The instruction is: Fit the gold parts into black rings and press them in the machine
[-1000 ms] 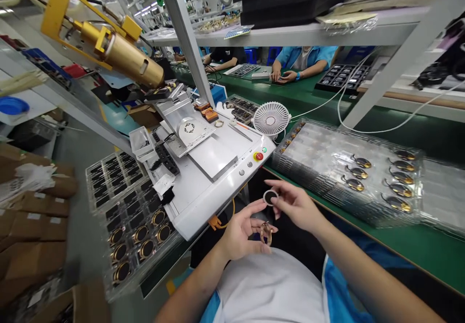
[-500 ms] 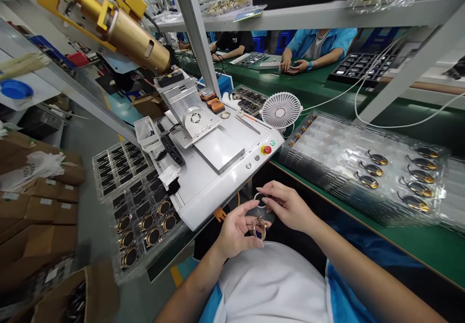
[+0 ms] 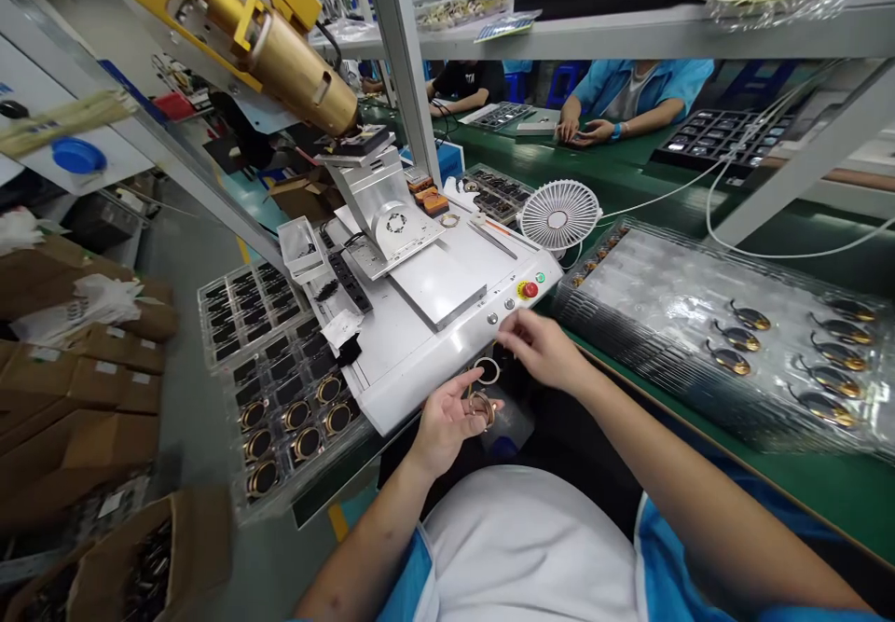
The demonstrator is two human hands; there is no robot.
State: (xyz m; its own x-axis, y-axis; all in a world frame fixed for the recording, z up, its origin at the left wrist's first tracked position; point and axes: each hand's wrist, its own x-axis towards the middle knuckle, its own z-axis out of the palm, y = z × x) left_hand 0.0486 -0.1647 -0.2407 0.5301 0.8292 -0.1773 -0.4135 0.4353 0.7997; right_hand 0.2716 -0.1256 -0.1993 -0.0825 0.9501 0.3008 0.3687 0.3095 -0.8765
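My left hand (image 3: 444, 426) is closed around a gold-coloured metal ring, like a watch case (image 3: 479, 409), between thumb and fingers. At its index fingertip a thin white ring (image 3: 498, 375) stands over the dark gap below the machine. My right hand (image 3: 542, 350) is raised apart from the left, close to the front edge of the white machine (image 3: 392, 389). Its fingers are curled and pressed together, and what they hold, if anything, is too small to make out. Near that hand on the machine front are a silver button (image 3: 492, 319) and a red stop button (image 3: 530, 290).
On the left lie clear trays (image 3: 280, 435) of black and gold round parts. Stacked clear trays (image 3: 657, 324) with round parts and dark tails stand on the right. A white fan (image 3: 560, 216) sits behind the machine. A co-worker's hands (image 3: 584, 130) rest at the far bench.
My right hand has let go of the white ring and moved up towards the machine's front edge. The white ring stays at my left hand, which keeps the gold ring. The view has shifted slightly.
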